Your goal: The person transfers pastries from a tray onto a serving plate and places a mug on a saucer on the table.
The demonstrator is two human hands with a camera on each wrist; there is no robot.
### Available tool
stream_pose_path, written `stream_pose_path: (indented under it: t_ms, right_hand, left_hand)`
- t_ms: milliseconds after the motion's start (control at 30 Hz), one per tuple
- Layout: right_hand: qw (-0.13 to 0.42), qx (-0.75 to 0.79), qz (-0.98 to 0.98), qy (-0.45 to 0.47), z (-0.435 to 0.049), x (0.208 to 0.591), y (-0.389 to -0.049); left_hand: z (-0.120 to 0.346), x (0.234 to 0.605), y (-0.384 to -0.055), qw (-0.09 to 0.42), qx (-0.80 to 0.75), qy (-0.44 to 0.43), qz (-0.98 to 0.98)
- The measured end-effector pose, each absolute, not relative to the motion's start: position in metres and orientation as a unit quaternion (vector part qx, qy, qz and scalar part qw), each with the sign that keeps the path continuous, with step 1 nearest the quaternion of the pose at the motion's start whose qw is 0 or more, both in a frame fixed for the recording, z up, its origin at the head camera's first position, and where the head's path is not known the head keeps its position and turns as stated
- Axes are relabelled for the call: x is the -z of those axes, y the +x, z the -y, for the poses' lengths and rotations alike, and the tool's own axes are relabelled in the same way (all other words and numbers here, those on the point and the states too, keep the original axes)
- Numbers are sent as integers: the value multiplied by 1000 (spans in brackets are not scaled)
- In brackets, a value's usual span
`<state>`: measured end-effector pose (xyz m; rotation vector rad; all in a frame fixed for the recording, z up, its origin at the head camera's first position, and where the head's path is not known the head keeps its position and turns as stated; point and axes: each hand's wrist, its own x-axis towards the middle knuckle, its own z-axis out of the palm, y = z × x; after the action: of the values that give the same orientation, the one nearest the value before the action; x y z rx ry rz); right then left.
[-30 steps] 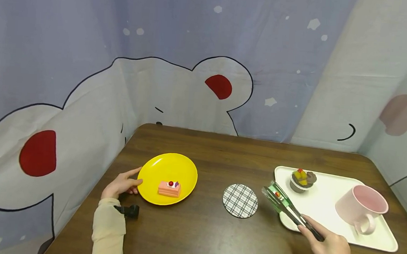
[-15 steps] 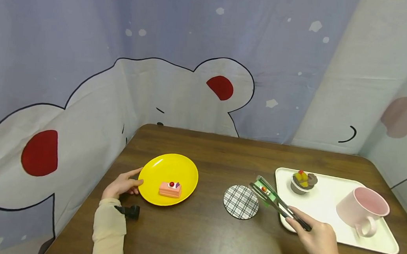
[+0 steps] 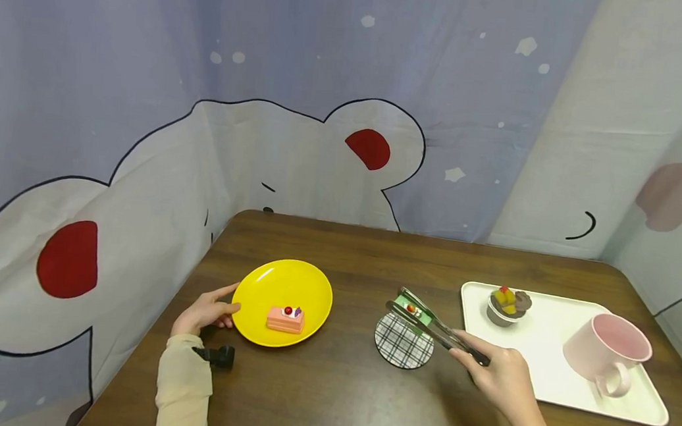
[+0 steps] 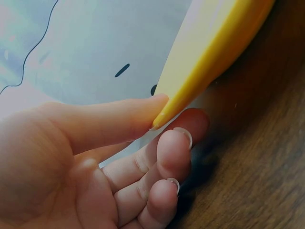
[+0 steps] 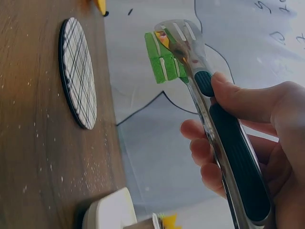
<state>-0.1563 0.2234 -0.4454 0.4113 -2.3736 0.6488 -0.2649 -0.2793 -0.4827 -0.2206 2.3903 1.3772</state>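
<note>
My left hand [image 3: 205,312] pinches the left rim of a yellow plate [image 3: 259,283]; the left wrist view shows the thumb on top and fingers beneath the edge [image 4: 205,62]. A pink toy cake slice [image 3: 285,319] with a red berry lies on that plate. My right hand [image 3: 504,376] grips metal tongs [image 3: 448,336] with dark handles [image 5: 238,162]. Between the tong tips is a green toy cake slice [image 5: 164,57], held in the air. In the head view it appears over a round checked coaster [image 3: 399,346]; the right wrist view shows it well above the table.
At the right, a white tray [image 3: 545,346] bears a toy cupcake [image 3: 506,307] with fruit on top and a pink mug [image 3: 601,350]. Brown wooden table [image 3: 316,396] lies beneath everything. A printed curtain [image 3: 298,150] hangs along the far and left edges.
My right hand has carried the tongs and green cake slice leftward, from beside the tray to over the coaster. My left hand has stayed at the plate's rim.
</note>
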Motion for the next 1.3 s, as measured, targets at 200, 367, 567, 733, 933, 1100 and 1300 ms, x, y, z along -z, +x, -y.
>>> stream_pose_path:
  t_ms: [200,367,567,733,933,1100,1300]
  right_hand:
    - [316,-243,901,170,-213,446,-166]
    - [319,-245,897,181,-200,444,-174]
    - [307,-256,896,191,-187,443,-180]
    - [314,-259,893,191,-178,442,-183]
    - [313,-253,893,200,-165,442,-187]
    - [310,-259,891,207,-155,440,-191]
    - [306,-264,887,222,-141,441,-198]
  left_hand:
    - [283,481,-262,184,-490,-79,-849]
    - [286,480,-262,182,-491,-86,-847]
    - [285,479,-260,179,-489,-87,-849]
    - [279,478,-264,180,-494,-80,-847]
    - [278,479,-266,179,-492,-88,-847]
    - [277,482,-267,182,-500,-85,-843]
    - [278,483,-265,181,-498,-92,-843]
